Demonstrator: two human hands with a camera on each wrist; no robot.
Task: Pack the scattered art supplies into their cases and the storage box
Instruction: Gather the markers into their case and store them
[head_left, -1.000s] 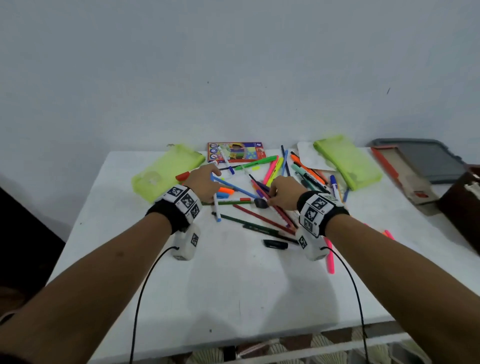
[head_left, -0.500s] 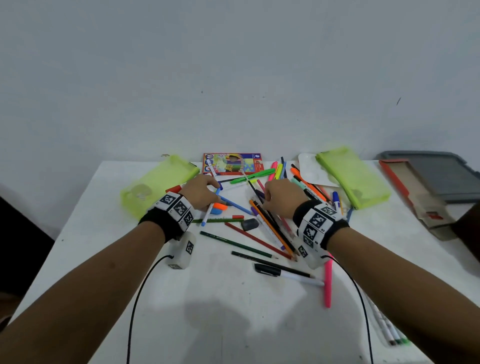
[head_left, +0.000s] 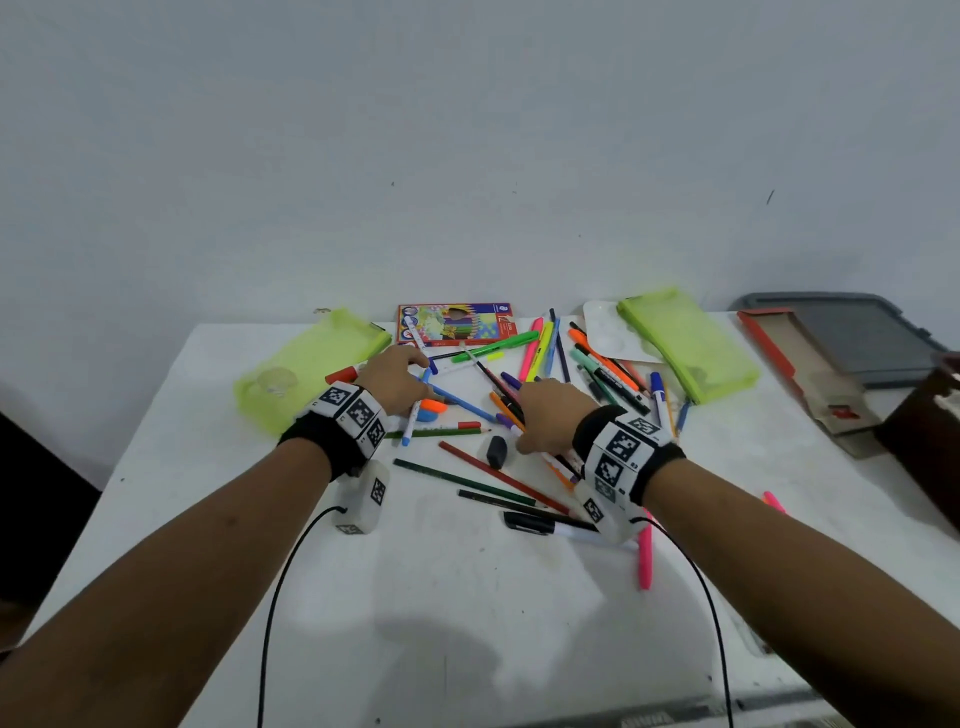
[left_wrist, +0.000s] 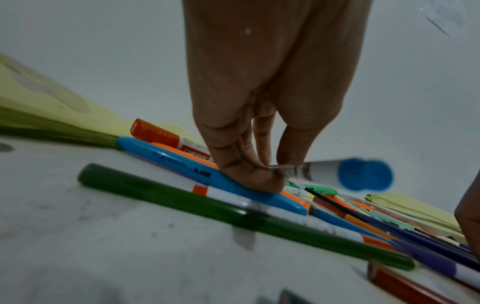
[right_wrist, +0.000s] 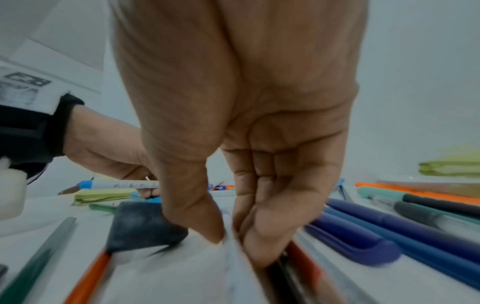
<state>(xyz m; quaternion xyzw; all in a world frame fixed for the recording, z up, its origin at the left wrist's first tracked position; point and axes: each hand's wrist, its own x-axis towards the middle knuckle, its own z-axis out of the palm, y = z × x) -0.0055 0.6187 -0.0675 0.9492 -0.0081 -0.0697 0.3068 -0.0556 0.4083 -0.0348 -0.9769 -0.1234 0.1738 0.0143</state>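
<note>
White-barrelled pens are pinched in both hands, left hand (head_left: 396, 382) and right hand (head_left: 548, 415); the left hand's blue-capped pen (left_wrist: 335, 172) lies nearest the left green case (head_left: 306, 364).

A white table (head_left: 467, 623) with scuffed, smudged marks stands against a plain pale wall (head_left: 467, 130) that shows a few small dark specks. A dark brown object (head_left: 930, 436) sits at the table's right edge, cut off by the frame, so what it is cannot be told. To the left of the table lies a dark area of floor (head_left: 31, 499).
</note>
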